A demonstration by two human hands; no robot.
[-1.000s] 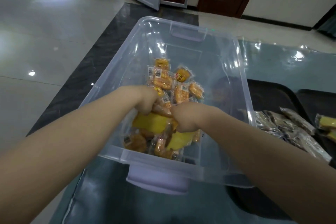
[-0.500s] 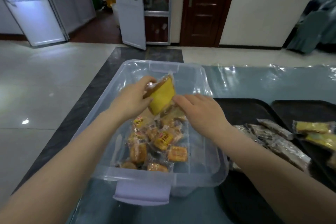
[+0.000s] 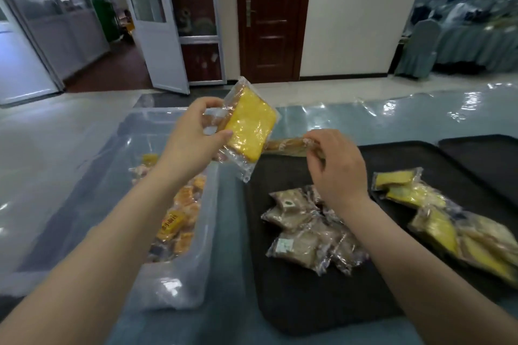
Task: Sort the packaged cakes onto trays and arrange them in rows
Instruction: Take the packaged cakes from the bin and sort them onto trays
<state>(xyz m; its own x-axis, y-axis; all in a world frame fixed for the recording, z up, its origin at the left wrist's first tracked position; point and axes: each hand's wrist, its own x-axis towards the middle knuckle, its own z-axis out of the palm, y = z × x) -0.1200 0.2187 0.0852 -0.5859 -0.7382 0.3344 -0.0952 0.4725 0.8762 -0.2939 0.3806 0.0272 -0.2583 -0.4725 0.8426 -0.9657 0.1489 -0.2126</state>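
Left hand is at centre frame, raised above the right edge of the clear plastic bin. Thumb and fingers pinch the left side of a yellow cake in a clear wrapper; the pack is tilted, one corner up toward the brown door, the other down toward the tray.

Right hand is just right of it, over the far end of the near black tray. Fingertips are pinched on the end of a second wrapped cake, seen edge-on, lying roughly horizontal. Its other end goes behind the yellow pack; can't tell whether the two packs touch.

On the near tray: a loose cluster of brown wrapped cakes at centre, overlapping, partly under the right forearm. No clear rows. At the right side of the same tray, a pile of yellow wrapped cakes runs toward the lower right edge of frame, also overlapping.

A second black tray sits at upper right, just beside the first.

The bin at lower left holds small orange wrapped snacks, bunched along its right side.

Everything sits on a surface under a glossy clear cover. Background blurred.
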